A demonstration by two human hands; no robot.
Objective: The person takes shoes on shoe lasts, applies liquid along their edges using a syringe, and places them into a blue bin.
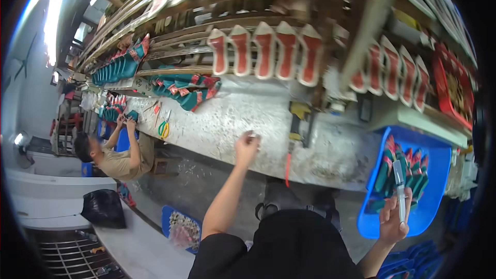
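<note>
My left hand (247, 150) is over the front part of the pale, worn workbench (227, 108). Its fingers are pinched together near a small spot that is too tiny to name. At the right, my right hand (395, 219) grips a slim, pale grey-white stick-shaped tool (400, 191), pointing up and away; its exact kind is unclear. Behind and below that tool is a blue plastic basin (368, 201) with several green and red shoe uppers (388, 168) in it. A dark and yellow tool (296, 124) lies on the bench right of my left hand.
Wooden shelves above the bench bear rows of red and white shoe-shaped pieces (262, 49). Green and red uppers (186, 93) and scissors (164, 128) lie leftward. A co-worker (121, 157) sits at the left. A red basket (448, 88) is at far right, a blue tray (166, 222) below.
</note>
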